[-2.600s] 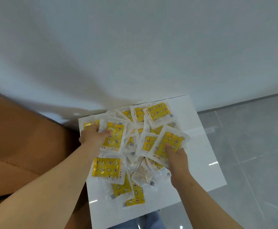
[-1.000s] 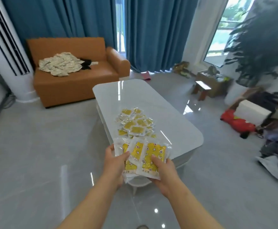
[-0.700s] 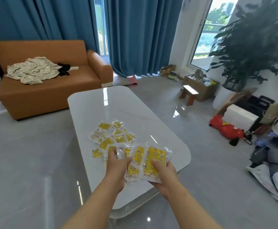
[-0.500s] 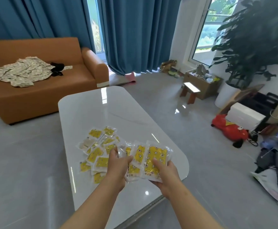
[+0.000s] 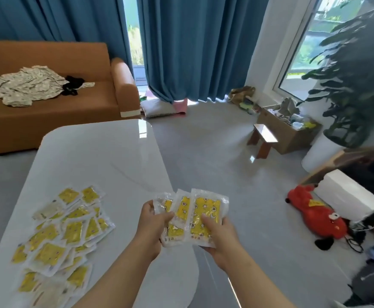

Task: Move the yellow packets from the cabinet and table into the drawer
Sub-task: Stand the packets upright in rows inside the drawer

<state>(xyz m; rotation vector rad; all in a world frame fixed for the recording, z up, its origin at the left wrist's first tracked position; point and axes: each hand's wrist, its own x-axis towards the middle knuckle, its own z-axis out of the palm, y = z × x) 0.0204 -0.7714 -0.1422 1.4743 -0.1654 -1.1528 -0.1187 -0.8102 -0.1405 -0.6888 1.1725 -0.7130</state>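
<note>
Fingers (image 5: 207, 220) pinch packets (image 5: 206, 207) over white table (image 5: 97, 156); sofa (image 5: 48, 121), curtains (image 5: 195, 47) behind.

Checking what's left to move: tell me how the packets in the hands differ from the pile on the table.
The held packets are few; the loose pile holds many. The held packets are fanned between left hand and right hand; the loose pile lies scattered on the table. Both are yellow with clear edges.

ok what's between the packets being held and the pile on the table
In the head view, just the left hand gripping the held packets, then bare tabletop before the pile.
</note>
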